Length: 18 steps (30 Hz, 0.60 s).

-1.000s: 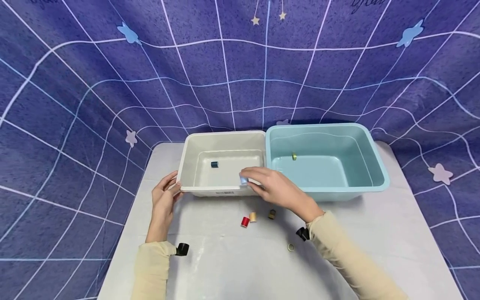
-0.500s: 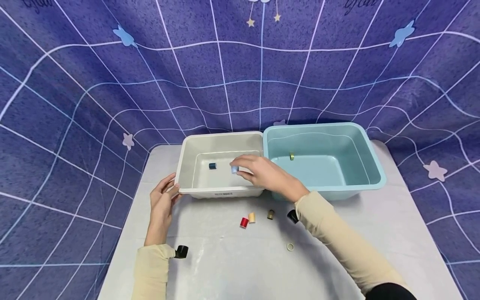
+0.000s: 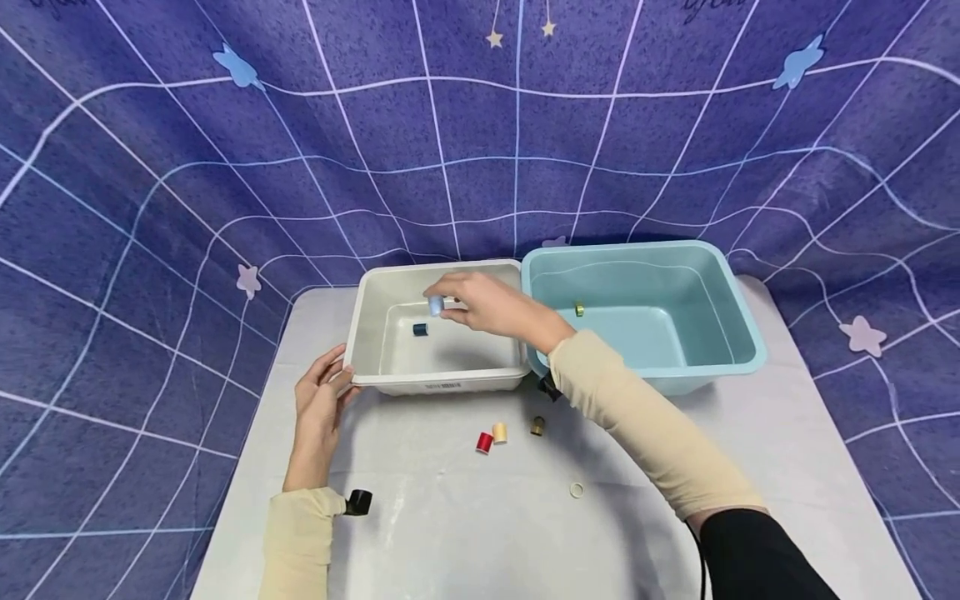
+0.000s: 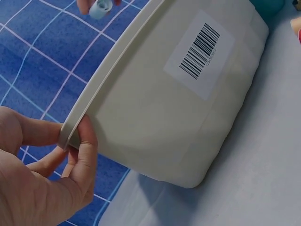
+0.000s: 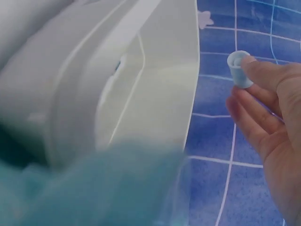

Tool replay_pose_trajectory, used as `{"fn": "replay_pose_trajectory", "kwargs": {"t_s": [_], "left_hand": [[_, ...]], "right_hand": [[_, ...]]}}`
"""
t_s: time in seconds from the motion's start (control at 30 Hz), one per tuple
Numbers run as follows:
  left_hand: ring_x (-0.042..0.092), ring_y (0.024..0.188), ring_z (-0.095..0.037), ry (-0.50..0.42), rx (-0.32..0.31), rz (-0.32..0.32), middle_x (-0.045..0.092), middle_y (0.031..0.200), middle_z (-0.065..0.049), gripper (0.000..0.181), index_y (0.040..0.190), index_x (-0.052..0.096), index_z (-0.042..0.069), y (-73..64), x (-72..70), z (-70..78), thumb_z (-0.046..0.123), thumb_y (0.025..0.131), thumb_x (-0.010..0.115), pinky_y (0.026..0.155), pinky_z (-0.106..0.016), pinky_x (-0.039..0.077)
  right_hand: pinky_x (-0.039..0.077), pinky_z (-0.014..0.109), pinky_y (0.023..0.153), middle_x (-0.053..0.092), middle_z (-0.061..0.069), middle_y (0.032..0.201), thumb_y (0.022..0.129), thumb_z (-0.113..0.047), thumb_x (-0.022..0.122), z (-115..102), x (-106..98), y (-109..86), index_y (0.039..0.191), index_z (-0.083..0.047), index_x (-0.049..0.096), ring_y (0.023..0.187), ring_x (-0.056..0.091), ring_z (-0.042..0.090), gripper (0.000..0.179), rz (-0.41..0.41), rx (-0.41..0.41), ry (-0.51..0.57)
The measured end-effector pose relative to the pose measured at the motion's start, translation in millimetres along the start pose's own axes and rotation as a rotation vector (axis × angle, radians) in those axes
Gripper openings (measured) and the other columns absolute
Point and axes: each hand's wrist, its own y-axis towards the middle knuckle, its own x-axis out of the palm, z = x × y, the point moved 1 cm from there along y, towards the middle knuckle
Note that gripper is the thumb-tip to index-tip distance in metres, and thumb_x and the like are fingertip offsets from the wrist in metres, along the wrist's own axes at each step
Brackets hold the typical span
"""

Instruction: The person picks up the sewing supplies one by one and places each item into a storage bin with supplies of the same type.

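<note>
My right hand (image 3: 483,302) pinches a light blue thread spool (image 3: 436,306) between thumb and fingers, over the white bin (image 3: 442,379). In the right wrist view the spool (image 5: 240,69) shows its hollow end, higher than the bin's rim. At the bin's front left corner my left hand (image 3: 318,408) grips the rim, the thumb on one side and fingers on the other, as the left wrist view shows. Inside the white bin lies a dark blue thread spool (image 3: 421,329).
Right beside it stands a light blue bin (image 3: 720,369) with a small green-gold piece (image 3: 579,309) inside. In front lie a red spool (image 3: 484,442), a pale orange spool (image 3: 500,432), a brownish spool (image 3: 537,426) and a pale ring (image 3: 577,490). A patterned curtain hangs behind.
My right hand has carried the light blue spool from the white bin's front rim leftward and farther back over the bin. The left hand keeps its grip on the corner.
</note>
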Motion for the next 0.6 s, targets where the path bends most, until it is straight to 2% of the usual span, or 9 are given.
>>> {"fn": "replay_pose_trajectory", "kwargs": {"t_s": [0.1, 0.27, 0.43, 0.6], "left_hand": [[0.073, 0.093, -0.008, -0.011, 0.004, -0.003, 0.063, 0.119, -0.001, 0.050, 0.149, 0.055, 0.010, 0.4, -0.8, 1.3, -0.003, 0.101, 0.060, 0.072, -0.017, 0.061], [0.072, 0.086, -0.007, -0.035, -0.013, -0.005, 0.064, 0.115, 0.000, 0.050, 0.149, 0.056, 0.010, 1.5, -1.4, 1.2, -0.004, 0.101, 0.060, 0.070, -0.017, 0.061], [0.072, 0.085, -0.007, -0.053, -0.018, 0.001, 0.065, 0.111, 0.003, 0.050, 0.148, 0.056, 0.009, 3.3, -1.4, -0.8, -0.004, 0.101, 0.059, 0.071, -0.018, 0.062], [0.073, 0.087, -0.008, -0.054, -0.016, -0.001, 0.063, 0.114, 0.000, 0.050, 0.148, 0.056, 0.009, 3.3, -0.3, -2.7, -0.005, 0.101, 0.059, 0.073, -0.018, 0.062]], "right_hand": [[0.053, 0.029, 0.109, 0.072, 0.010, 0.128, 0.100, -0.012, 0.070, -2, 2, 11.0, 0.134, -0.003, 0.068, 0.121, 0.068, 0.022, 0.035, -0.018, -0.002, 0.011], [0.055, 0.028, 0.103, 0.071, 0.010, 0.126, 0.101, -0.014, 0.070, -3, 9, 26.2, 0.135, -0.003, 0.068, 0.114, 0.069, 0.021, 0.036, -0.051, 0.019, 0.043], [0.057, 0.027, 0.101, 0.068, 0.012, 0.130, 0.100, -0.012, 0.071, 5, 17, 40.4, 0.138, 0.000, 0.064, 0.117, 0.066, 0.022, 0.040, -0.062, 0.072, 0.100], [0.060, 0.030, 0.098, 0.066, 0.016, 0.125, 0.098, -0.006, 0.071, 17, 20, 50.9, 0.137, 0.003, 0.064, 0.117, 0.066, 0.025, 0.041, -0.051, 0.100, 0.162]]}}
